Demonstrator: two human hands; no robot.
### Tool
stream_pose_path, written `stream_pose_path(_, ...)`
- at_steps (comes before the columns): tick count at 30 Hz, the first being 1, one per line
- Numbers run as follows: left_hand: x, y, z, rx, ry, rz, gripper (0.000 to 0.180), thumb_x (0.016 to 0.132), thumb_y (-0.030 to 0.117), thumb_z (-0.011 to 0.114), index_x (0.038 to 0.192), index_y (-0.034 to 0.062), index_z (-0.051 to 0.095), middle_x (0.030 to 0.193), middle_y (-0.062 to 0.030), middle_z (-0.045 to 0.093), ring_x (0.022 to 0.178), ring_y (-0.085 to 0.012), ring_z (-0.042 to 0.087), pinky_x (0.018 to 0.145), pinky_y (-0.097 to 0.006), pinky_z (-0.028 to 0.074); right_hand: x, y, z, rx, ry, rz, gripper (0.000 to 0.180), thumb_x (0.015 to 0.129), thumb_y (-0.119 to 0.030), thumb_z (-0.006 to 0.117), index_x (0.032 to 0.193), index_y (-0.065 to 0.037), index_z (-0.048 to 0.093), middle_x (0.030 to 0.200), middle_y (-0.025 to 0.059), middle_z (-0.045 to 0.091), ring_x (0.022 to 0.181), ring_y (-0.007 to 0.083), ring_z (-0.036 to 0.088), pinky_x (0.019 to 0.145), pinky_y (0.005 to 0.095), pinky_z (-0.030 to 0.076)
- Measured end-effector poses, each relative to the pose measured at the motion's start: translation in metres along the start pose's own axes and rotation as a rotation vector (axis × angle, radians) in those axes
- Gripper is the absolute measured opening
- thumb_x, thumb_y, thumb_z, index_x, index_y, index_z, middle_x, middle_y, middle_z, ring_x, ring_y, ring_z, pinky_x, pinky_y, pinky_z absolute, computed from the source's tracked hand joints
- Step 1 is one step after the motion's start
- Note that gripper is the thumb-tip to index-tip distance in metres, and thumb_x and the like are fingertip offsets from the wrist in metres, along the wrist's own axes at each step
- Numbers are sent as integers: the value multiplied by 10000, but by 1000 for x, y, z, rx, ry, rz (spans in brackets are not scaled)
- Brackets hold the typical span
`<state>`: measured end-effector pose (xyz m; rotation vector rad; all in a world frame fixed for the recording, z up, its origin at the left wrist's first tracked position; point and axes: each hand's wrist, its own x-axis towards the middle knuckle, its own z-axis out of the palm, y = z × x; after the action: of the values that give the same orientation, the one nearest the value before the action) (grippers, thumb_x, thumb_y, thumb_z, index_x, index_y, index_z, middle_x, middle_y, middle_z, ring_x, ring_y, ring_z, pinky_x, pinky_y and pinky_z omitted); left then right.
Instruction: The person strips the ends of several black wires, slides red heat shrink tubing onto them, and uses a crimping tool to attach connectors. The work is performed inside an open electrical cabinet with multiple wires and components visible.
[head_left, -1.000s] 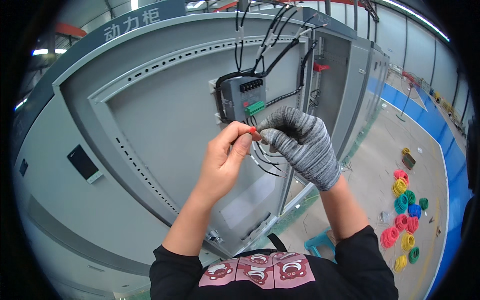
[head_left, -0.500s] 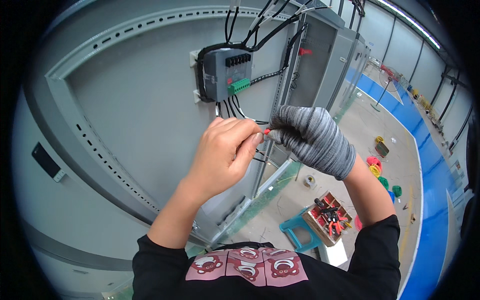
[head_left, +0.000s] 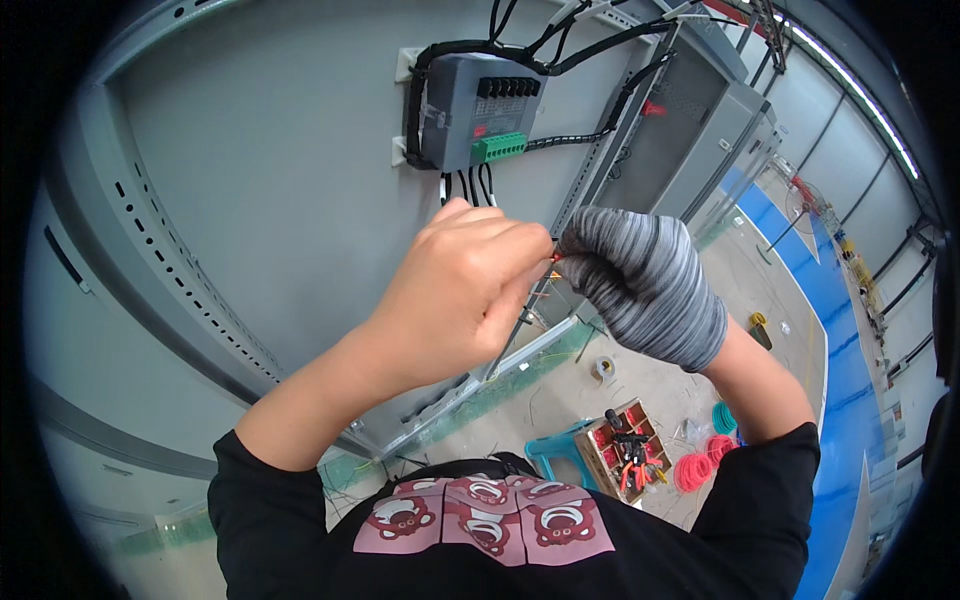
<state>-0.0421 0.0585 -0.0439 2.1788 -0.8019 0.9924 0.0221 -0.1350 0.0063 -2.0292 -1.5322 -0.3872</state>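
Head view.

Item: small red piece point(head_left: 557, 256). Located between the fingertips of the two hands, before the right edge of the cabinet door panel point(head_left: 260, 150). Mostly covered; only a sliver shows, so its pointing direction and long axis cannot be told.

Item: bare left hand point(head_left: 470, 275). Narrow, thumb and forefinger drawn together toward the red piece; what lies inside the pinch is hidden.

Item: right hand point(head_left: 645, 285), in a grey striped knit glove. Fingers curled, tips closed on the red piece. The fingertip grip presumably suits so small a part, and the hands meet to steady it.

Item: grey electrical module point(head_left: 460, 110), near the panel's top edge, with green terminal block point(head_left: 498, 148) along its lower edge. Black wires point(head_left: 478, 185) hang beneath; a wrapped cable bundle point(head_left: 565, 141) runs rightward, probably bound for tidiness.

Item: divided wooden box point(head_left: 600, 472), at the right edge of the turquoise stool point(head_left: 548, 448), probably raised for easy reach. Contains red-handled pliers point(head_left: 632, 475).

Item: tape roll point(head_left: 603, 369), on the floor beyond the box's far edge.

Item: red wire coil point(head_left: 692, 471), beside the box's right corner.
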Motion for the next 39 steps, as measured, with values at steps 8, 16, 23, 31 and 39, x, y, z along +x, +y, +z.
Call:
stream_pose_path(8,0,1,3,105,31,-16,47,800,-9,580,843,8,575,716,-103,557,679,-282,526,684,-355,378,4,13,7,-60,46,-152,167,837,-65,670,990,1,656,728,189,630,666,375,623,593,390,516)
stream_pose_path(16,0,3,-4,38,-65,-27,41,862,28,548,877,14,583,771,-89,586,743,-275,549,720,-361,379,2,13,-9,264,-283,139,170,893,-42,577,1042,27,620,718,160,628,632,300,632,628,375,530)
stream_pose_path(23,-5,2,-3,77,-90,-59,63,858,16,534,880,28,591,756,-81,592,740,-265,555,723,-355,381,-2,15,-6,-264,-328,-94,131,842,-108,596,951,-36,603,726,164,603,698,343,628,624,422,515)
stream_pose_path(31,-8,1,1,-3,-30,-112,68,832,-10,545,874,26,584,731,-82,586,714,-256,554,712,-351,381,-3,21,8,27,-216,-64,184,783,-55,586,963,-17,594,776,171,626,726,379,621,664,423,529)
stream_pose_path(39,-6,1,-2,144,-21,-45,89,797,-27,565,871,22,570,744,-100,585,719,-290,543,701,-367,376,0,15,8,-66,-233,-40,244,853,-26,542,1090,17,583,797,181,654,734,394,629,671,412,523)
